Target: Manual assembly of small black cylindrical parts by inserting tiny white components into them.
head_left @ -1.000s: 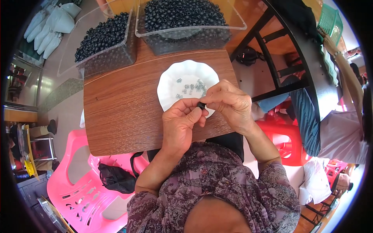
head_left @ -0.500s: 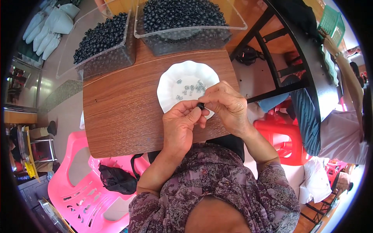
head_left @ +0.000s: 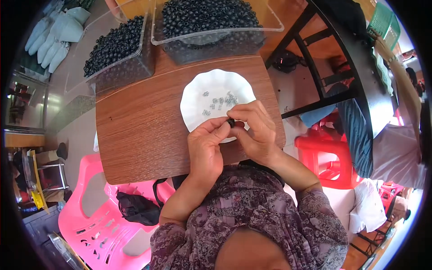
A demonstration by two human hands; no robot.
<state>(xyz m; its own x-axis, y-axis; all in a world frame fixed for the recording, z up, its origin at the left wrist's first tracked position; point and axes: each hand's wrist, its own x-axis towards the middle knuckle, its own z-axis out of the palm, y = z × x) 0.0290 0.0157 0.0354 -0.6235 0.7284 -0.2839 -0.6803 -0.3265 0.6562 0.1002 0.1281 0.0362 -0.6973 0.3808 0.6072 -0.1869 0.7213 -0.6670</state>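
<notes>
While both forearms come up from the lower edge in patterned purple sleeves, the left hand (head_left: 206,148) and right hand (head_left: 254,130) meet over the near edge of a small brown wooden table (head_left: 139,130). Left hand is pinched narrow, thumb and forefinger closed on a small black ring (head_left: 231,122); right hand is also pinched narrow on the same ring from the other side, fingers curled. Ring sits between the fingertips of both hands, just above the near rim of a white scalloped dish (head_left: 198,101). Dish rests on the table, right of centre, and holds a loose scatter of tiny grey metal bits (head_left: 219,101); too small to tell their shape. Left of the person, below table level, a pink plastic chair (head_left: 96,225) carries a black bag (head_left: 137,208). Right of the table stands a red plastic stool (head_left: 326,155). Farther back, two clear plastic tubs sit at the table's far edge: the left tub (head_left: 119,51) and the right tub (head_left: 216,24), both heaped with black rings. Beyond the right side, a dark metal table frame (head_left: 315,54) is in view, with another person's arm (head_left: 402,85) near the rim.
</notes>
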